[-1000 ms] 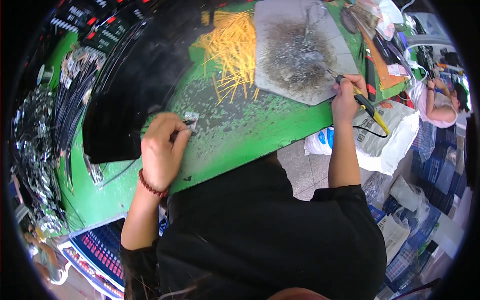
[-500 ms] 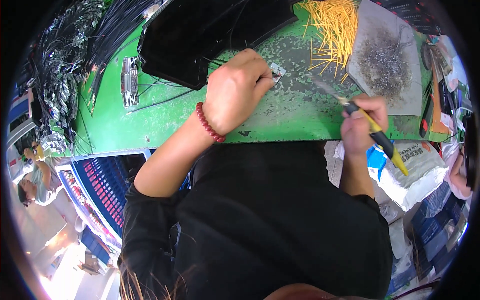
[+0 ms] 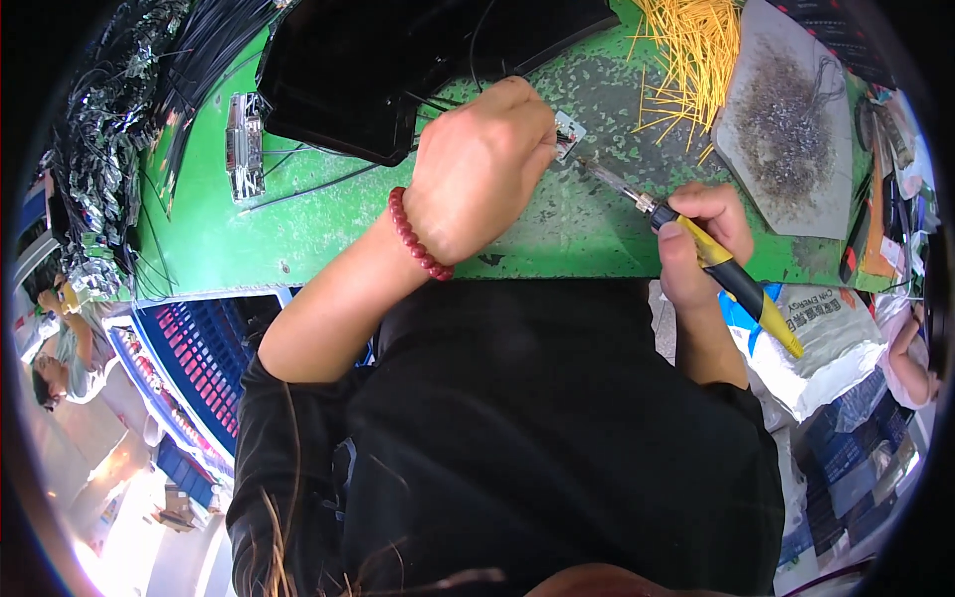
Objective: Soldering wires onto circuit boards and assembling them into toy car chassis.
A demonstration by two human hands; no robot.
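Note:
My right hand (image 3: pixel 706 239) is closed round the yellow and black handle of a soldering iron (image 3: pixel 736 284), held slanted over the green bench. The iron's tip is close to a small whitish circuit board (image 3: pixel 571 127); I cannot tell whether they touch. My left hand (image 3: pixel 487 164), with a red bead bracelet on its wrist, has its fingers pinched at the board's left edge. Those fingertips hide part of the board and whatever thin wire may lie there. Behind my left hand, dark wires (image 3: pixel 423 99) run toward a large black casing (image 3: pixel 338 90).
Yellow wires (image 3: pixel 691 65) lie heaped at the far right, beside a grey slab (image 3: pixel 746 184) speckled with dark residue. A silvery part (image 3: pixel 244 149) with leads and a bundle of black wires (image 3: pixel 214 75) are on the left. Below the bench edge stands a blue crate (image 3: pixel 194 343). People appear at both sides.
The soldering iron has moved left, bringing its tip near the small board. My left hand keeps its pinch, and the whole view has shifted slightly.

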